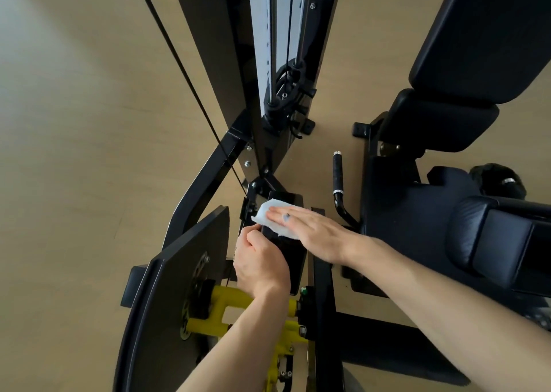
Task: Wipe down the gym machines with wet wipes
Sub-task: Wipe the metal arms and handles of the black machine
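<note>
A white wet wipe [269, 216] lies flat on the upper end of a glossy black panel [293, 257] of the gym machine. My right hand [316, 232] presses the wipe down with straight fingers. My left hand [259, 265] grips the panel's left edge just below the wipe, fingers curled round it. Part of the wipe is hidden under my right hand.
Black frame struts [205, 180] and a cable column with a pulley [286, 84] rise ahead. Yellow adjustment parts [220, 305] sit below my left wrist beside a large black disc cover [167, 302]. Padded black seat and backrest [489, 40] stand right, with a handle [337, 174] between.
</note>
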A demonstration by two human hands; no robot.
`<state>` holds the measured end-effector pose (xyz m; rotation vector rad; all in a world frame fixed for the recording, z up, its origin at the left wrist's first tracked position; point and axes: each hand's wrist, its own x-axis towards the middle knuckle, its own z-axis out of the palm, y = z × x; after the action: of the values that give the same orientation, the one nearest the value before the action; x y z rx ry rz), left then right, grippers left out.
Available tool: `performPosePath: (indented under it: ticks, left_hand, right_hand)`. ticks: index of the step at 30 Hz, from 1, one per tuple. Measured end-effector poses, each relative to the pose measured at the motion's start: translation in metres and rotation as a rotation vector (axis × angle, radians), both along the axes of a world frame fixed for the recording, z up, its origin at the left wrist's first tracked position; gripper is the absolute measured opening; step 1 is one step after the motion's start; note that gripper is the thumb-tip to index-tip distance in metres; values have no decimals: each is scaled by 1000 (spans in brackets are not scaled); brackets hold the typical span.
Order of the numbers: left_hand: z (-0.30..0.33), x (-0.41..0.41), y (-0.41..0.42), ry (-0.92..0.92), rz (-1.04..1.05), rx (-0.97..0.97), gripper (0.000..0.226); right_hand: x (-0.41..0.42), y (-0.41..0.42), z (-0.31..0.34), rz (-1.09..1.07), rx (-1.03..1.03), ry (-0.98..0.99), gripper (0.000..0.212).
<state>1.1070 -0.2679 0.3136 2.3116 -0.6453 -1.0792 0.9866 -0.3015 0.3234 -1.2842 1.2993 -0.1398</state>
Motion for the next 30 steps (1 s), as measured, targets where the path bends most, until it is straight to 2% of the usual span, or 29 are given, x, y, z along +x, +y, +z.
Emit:
performPosePath:
  ticks: [7, 12, 19, 23, 30]
  left_hand:
    - [2, -1, 1, 19, 4, -28, 39]
    - [2, -1, 0, 28, 6, -38, 36]
    - [5, -2, 0, 28, -10, -45, 35]
    - [9, -1, 1, 23, -27, -42, 34]
    - [13, 1, 1, 54, -53, -32, 36]
  right_hand:
    - [8, -71, -44, -41, 130, 159, 52]
    - [5, -72, -64, -294, 227, 183, 58]
    - [9, -31, -50, -730, 254, -64, 54]
    - [18, -10, -23, -799, 205, -106, 55]
    - [38, 63, 27, -932, 348, -231, 59]
